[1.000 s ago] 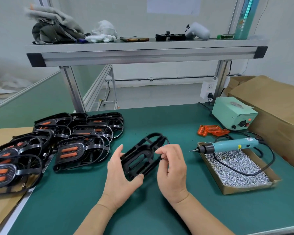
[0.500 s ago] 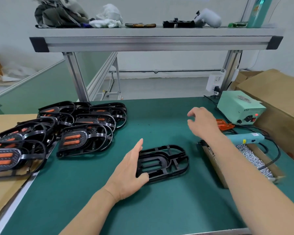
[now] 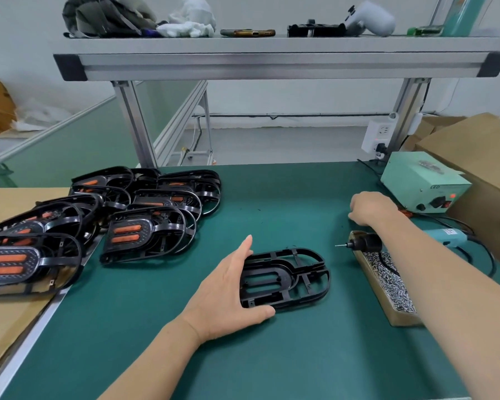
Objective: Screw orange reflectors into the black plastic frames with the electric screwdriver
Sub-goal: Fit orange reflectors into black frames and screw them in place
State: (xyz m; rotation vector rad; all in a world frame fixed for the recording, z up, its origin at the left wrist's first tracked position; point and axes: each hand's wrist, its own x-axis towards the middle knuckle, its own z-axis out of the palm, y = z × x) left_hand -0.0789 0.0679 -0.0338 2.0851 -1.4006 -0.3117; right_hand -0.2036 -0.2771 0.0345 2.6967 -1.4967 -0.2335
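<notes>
A bare black plastic frame (image 3: 289, 278) lies flat on the green mat (image 3: 272, 203) in the middle. My left hand (image 3: 228, 293) rests against its left end, fingers straight along the edge and thumb along the near side. My right hand (image 3: 370, 207) is far right, knuckles up and fingers curled down over the spot where the orange reflectors (image 3: 405, 212) lie; only a sliver of orange shows, and what the fingers hold is hidden. The electric screwdriver (image 3: 364, 243) lies across the screw tray under my right forearm, tip pointing left.
Several finished frames with orange reflectors (image 3: 150, 232) are stacked at the left, some on cardboard (image 3: 12, 203). A cardboard tray of screws (image 3: 387, 278) sits at the right, a green power supply (image 3: 422, 180) and boxes (image 3: 479, 157) behind it. An aluminium shelf (image 3: 272, 62) spans overhead.
Both hands held the frame upright; it now lies flat under my left hand. My right hand let go, reached right and came down on the reflectors.
</notes>
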